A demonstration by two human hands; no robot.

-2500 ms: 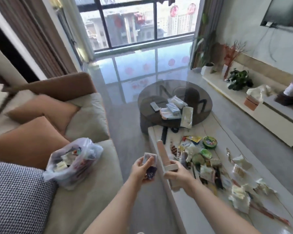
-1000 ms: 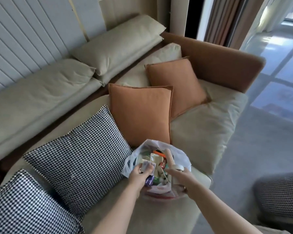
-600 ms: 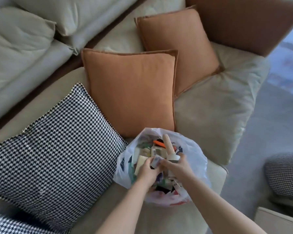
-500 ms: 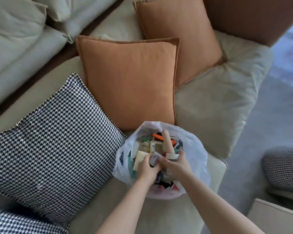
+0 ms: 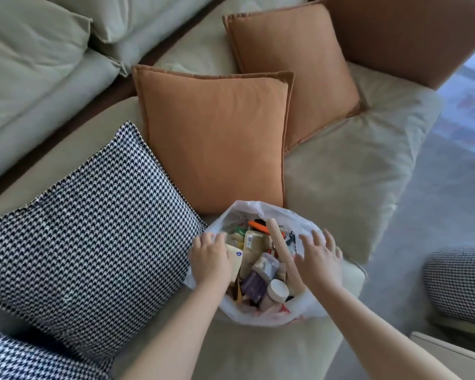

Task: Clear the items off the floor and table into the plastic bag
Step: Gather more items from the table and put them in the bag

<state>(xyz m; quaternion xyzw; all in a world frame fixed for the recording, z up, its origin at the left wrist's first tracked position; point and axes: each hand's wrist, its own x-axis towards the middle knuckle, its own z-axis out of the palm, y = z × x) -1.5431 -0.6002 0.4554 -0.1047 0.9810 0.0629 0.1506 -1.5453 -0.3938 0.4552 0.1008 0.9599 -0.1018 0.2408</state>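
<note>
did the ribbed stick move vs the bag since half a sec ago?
Yes. The stick has left the right hand and now lies inside the bag, leaning among the other items; the right hand hovers open beside it.

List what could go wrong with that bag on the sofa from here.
1. The plastic bag sits at the front edge of the sofa seat, heaped full; it could tip toward the floor.
2. The ribbed stick juts above the rim and might slide out or poke the thin plastic.
3. The left hand and right hand rest at the rim; letting go may let the opening sag.
</note>
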